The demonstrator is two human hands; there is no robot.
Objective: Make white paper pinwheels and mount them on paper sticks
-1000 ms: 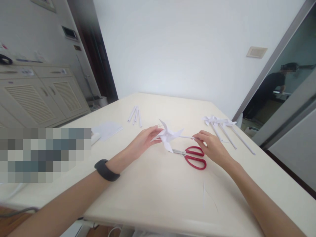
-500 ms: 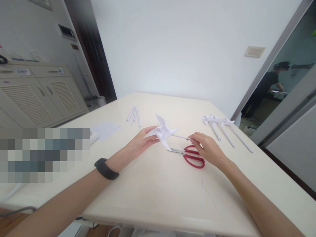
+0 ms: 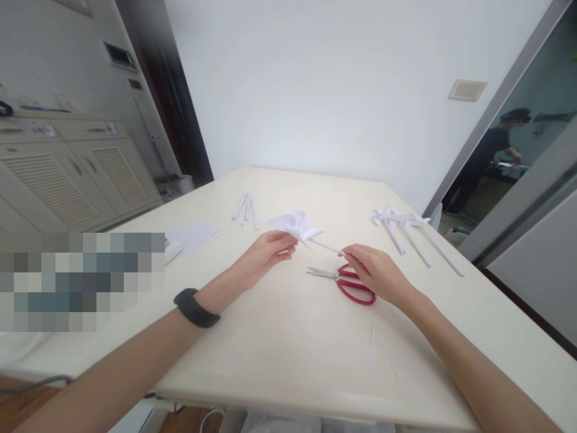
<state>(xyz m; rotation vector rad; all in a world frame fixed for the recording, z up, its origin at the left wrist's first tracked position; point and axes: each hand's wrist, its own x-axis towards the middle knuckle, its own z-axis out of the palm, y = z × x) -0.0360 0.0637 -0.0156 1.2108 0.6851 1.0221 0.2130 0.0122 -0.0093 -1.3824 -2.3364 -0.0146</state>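
Left hand (image 3: pixel 265 255) pinches the paper pinwheel (image 3: pixel 295 225) by its blades, right hand (image 3: pixel 376 273) grips the stick (image 3: pixel 325 246), so it hangs just above the surface (image 3: pixel 288 337), mid-scene. Red scissors (image 3: pixel 349 284) lie right under the right hand, other pinwheels (image 3: pixel 401 225) far right.

No text, brand or number can be read. The small stickers (image 3: pixel 42 129) on the cabinet (image 3: pixel 67 180) drawers, far left of and beyond where the left hand (image 3: pixel 265 255) pinches the paper pinwheel (image 3: pixel 295 225), are too small to make out.
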